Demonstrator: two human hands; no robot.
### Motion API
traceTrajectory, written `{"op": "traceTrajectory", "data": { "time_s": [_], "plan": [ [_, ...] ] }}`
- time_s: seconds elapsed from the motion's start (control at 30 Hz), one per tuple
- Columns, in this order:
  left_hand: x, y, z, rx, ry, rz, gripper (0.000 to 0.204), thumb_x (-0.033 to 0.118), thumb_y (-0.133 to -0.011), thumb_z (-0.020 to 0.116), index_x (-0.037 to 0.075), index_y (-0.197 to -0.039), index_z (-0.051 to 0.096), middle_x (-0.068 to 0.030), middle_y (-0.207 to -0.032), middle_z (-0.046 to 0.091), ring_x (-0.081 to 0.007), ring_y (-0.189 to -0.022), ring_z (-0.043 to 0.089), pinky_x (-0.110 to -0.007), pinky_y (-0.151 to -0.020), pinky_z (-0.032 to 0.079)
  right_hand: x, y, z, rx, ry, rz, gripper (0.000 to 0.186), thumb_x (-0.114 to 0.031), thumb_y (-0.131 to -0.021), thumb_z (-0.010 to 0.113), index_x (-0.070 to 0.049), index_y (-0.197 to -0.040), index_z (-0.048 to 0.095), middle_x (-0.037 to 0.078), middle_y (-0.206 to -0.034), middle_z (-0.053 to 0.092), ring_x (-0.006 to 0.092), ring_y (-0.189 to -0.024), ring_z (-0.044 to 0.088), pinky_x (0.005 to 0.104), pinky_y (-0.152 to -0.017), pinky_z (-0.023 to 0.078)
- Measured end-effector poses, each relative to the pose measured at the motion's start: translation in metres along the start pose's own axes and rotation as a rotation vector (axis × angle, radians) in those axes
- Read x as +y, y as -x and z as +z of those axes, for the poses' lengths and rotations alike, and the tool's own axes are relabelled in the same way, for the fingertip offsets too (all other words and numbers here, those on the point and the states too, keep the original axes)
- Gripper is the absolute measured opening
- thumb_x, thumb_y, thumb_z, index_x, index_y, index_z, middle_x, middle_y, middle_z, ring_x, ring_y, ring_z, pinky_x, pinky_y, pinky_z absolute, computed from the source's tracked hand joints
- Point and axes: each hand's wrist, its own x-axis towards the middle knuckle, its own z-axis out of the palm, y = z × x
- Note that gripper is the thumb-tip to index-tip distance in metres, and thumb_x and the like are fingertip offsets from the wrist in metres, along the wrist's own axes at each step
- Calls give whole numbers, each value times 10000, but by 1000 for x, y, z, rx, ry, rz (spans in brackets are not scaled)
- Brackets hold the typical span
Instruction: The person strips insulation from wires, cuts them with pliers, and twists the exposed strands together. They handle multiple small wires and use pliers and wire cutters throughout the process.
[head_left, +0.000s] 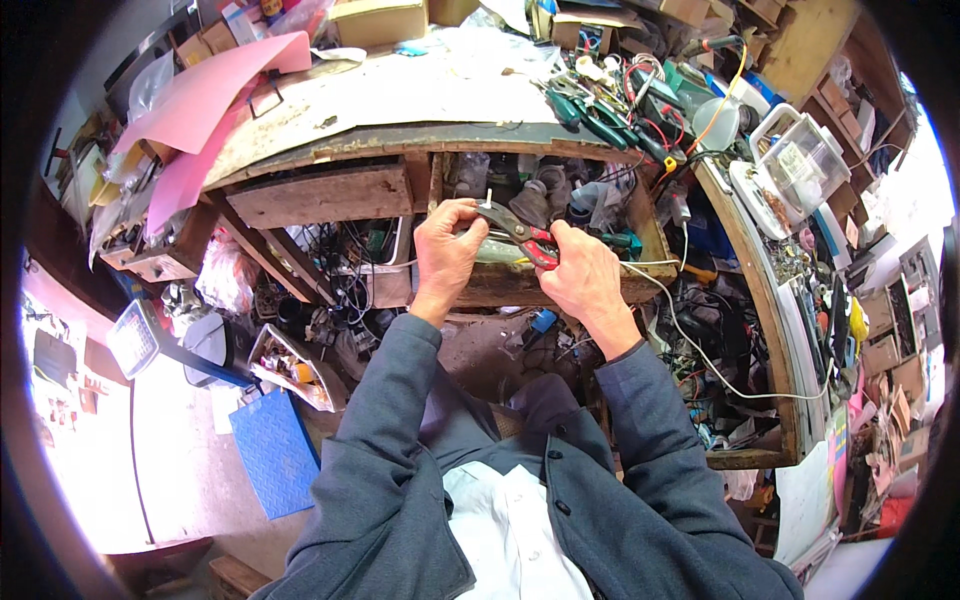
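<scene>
Over the open drawer, my right hand (pixel 588 280) is closed round the red handles of a pair of pliers (pixel 522 236) with dark jaws. The jaws point left and meet the fingertips of my left hand (pixel 446 252). That hand is pinched on a thin white cable (pixel 488 196), whose short end sticks up beside the jaws. Whether the jaws bite on the cable is too small to tell. A length of white cord (pixel 690 338) also runs from near my right hand across the right side of the bench.
The wooden drawer (pixel 560 290) below my hands holds bulbs, bags and parts. On the bench top (pixel 400 105) lie pink sheets (pixel 215 95) and several green-handled tools (pixel 590 120). A clear plastic box (pixel 805 160) stands at right. A blue platform scale (pixel 275 450) is on the floor at left.
</scene>
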Motion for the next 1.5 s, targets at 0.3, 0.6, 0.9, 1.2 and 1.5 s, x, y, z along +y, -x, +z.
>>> {"op": "traceTrajectory", "data": {
  "time_s": [0.3,0.6,0.9,1.2,1.5],
  "plan": [
    [-1,-3,-3,-50,324,-238,155,17,-925,696,-52,-1063,685,-97,-968,734,-160,-866,719,-295,-797,596,-3,1,-2,35,-28,-36,227,-193,-798,672,-28,-910,563,211,-823,660,427,-794,658,521,-695,512],
    [-1,-5,-5,-110,435,-321,159,19,-942,675,-63,-1078,680,-117,-981,739,-177,-844,725,-315,-774,620,0,-1,2,44,-42,-88,249,-205,-804,678,-22,-915,551,210,-821,624,433,-803,625,520,-701,487],
    [1,-9,-8,-277,473,-368,180,15,-921,690,-57,-1086,679,-121,-986,744,-181,-841,729,-312,-774,616,10,-5,-5,18,-6,-165,273,-185,-764,703,-26,-931,558,186,-850,628,401,-848,631,505,-731,492],
    [-1,-10,-9,-295,476,-393,191,48,-925,698,-50,-1088,687,-117,-987,748,-174,-836,726,-310,-781,608,16,-8,2,-22,15,-185,254,-143,-739,680,-24,-918,545,199,-829,634,406,-807,649,513,-713,513],
    [5,-10,-7,-255,449,-379,173,37,-925,692,-55,-1071,689,-114,-967,745,-176,-828,725,-307,-770,607,25,-7,14,14,40,-216,264,-129,-746,691,-20,-916,520,193,-808,623,408,-788,646,499,-679,512]
  ]
}}
